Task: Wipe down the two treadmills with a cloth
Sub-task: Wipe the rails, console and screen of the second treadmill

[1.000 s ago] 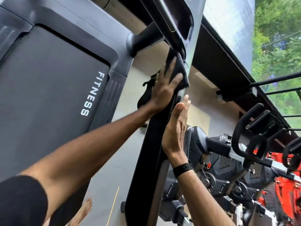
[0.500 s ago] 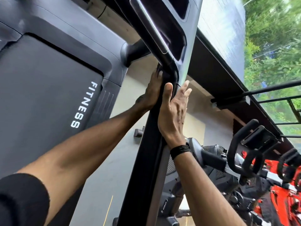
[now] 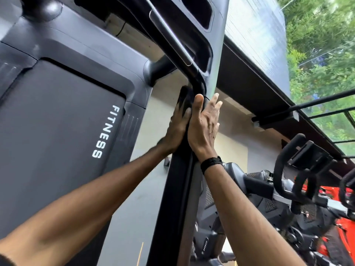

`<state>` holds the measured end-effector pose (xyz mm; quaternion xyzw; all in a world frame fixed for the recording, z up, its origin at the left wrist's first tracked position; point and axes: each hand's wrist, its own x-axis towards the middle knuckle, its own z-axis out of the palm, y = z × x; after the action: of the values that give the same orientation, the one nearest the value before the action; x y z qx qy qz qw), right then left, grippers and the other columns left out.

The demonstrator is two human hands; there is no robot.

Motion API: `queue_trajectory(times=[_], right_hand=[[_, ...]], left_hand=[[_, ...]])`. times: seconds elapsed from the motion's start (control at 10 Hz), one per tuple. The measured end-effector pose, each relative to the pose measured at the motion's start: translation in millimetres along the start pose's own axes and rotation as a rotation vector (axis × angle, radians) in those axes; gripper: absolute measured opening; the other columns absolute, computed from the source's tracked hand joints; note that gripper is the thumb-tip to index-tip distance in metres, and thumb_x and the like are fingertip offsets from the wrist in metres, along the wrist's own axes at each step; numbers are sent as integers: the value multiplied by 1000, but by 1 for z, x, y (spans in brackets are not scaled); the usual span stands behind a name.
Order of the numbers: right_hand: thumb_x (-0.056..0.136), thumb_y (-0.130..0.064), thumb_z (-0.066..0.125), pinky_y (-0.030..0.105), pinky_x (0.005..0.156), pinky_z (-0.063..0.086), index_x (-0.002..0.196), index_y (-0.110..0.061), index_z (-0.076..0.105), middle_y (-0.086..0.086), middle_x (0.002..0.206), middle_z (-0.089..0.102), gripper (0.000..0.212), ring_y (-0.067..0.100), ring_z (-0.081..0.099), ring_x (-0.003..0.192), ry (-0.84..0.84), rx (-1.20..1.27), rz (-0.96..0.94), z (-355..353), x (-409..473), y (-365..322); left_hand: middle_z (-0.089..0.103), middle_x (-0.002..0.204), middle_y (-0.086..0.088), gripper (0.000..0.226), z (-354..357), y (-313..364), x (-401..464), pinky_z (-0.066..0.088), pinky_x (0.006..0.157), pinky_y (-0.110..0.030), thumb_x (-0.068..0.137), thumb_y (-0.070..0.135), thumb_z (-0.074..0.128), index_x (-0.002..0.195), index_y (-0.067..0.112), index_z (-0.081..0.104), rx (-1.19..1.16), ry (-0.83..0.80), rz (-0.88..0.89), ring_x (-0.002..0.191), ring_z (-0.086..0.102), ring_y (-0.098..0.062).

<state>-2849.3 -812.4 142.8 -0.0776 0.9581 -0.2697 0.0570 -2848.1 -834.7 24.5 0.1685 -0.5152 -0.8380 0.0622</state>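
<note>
two bare forearms reach up from the lower edge of the view to a treadmill's matte black upright, a smooth, flat-sided post. the left hand presses a dark, soft-looking cloth flat against the post's left face, just under the bend where a rounded tubular handrail joins it; the fingers lie straight and close together over the fabric, which bunches out past the fingertips. the right hand, a black corded band at its wrist, rests on the post's right edge with the thumb straight up the front and the fingers slightly spread, holding nothing. to the left lies the treadmill's grey textured belt, framed by moulded plastic rails and lettered "fitness" in white. beyond the post stand black and red exercise bikes with looped, padded handlebars, blurred. farther off, a window shows green foliage.
</note>
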Motion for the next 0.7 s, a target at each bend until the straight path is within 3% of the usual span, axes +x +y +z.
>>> queue_trajectory(times=[0.1,0.2,0.3,0.6,0.7], right_hand=[[85,-78,13,57,120,-10,160,-23,3,6,168,-3,94,15,-6,154,86,91,-3,-4,-6,-9],[83,-79,20,58,119,-9,159,-21,12,9,167,5,96,18,-1,154,115,84,-43,-7,-27,-10],[92,-63,50,59,119,-9,159,-20,16,14,167,6,86,23,-1,154,65,-59,-87,-4,-62,9],[82,-53,48,42,119,-21,160,-20,7,16,166,-2,94,20,-12,154,24,-95,-135,-11,-187,40],[90,-42,62,38,119,-21,160,-18,6,15,166,-6,93,20,-14,153,11,-40,-132,-16,-235,51]], left_hand=[[25,162,14,81,-3,18,-69,18,123,-49,89,77,39,156,36,20,-60,-20,3,149,22,-6],[26,160,20,75,-9,27,-96,20,123,-45,91,73,36,156,38,19,10,-40,10,146,24,2],[27,161,17,75,-9,22,-141,24,123,-43,91,71,35,156,38,17,45,-73,-24,146,25,1],[27,162,9,103,-10,-1,-260,26,123,-40,78,86,38,158,26,14,48,-74,-62,147,26,-1],[31,159,9,93,-8,-14,-307,33,117,-28,83,72,40,158,23,17,46,-59,-55,143,32,2]])
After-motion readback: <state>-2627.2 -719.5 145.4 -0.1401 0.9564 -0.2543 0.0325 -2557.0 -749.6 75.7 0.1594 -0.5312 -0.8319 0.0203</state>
